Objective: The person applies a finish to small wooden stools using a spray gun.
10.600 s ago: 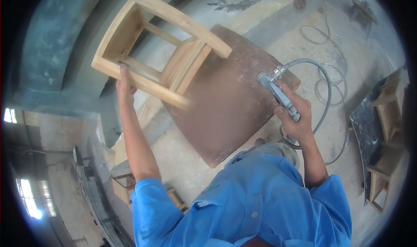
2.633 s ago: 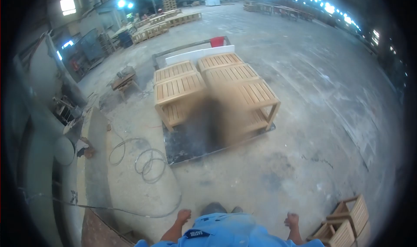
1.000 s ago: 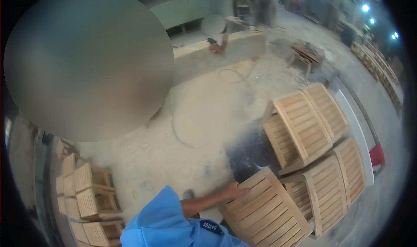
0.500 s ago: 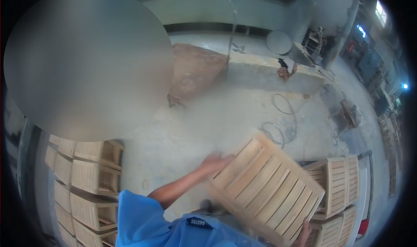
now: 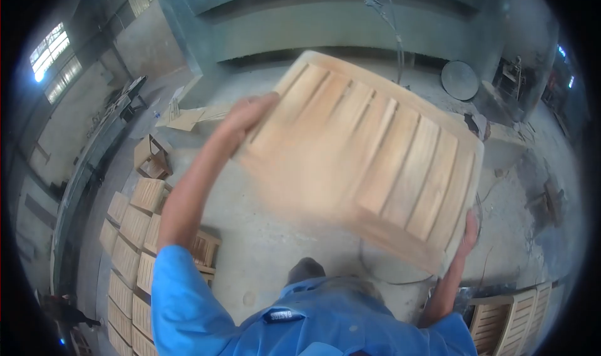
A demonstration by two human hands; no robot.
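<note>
A slatted wooden stool or small side table [image 5: 407, 162] is lifted in front of me, tilted, with its slatted top towards me. My left hand [image 5: 251, 112] grips its upper left edge, fingers wrapped round the frame. On the lower right side my right hand [image 5: 468, 232] holds the opposite edge, its fingers partly hidden. Part of the top's lower left is blurred, and the legs do not show clearly.
Rows of similar wooden stools [image 5: 134, 228] stand on the floor at left, and more slatted pieces [image 5: 523, 315] at lower right. A round disc [image 5: 460, 80] leans near the back. A hose [image 5: 400, 282] lies on the concrete floor [image 5: 250, 249].
The stool has been raised from low on my right to in front of me, both hands still on it. My view has swung left, showing the windows and more stools.
</note>
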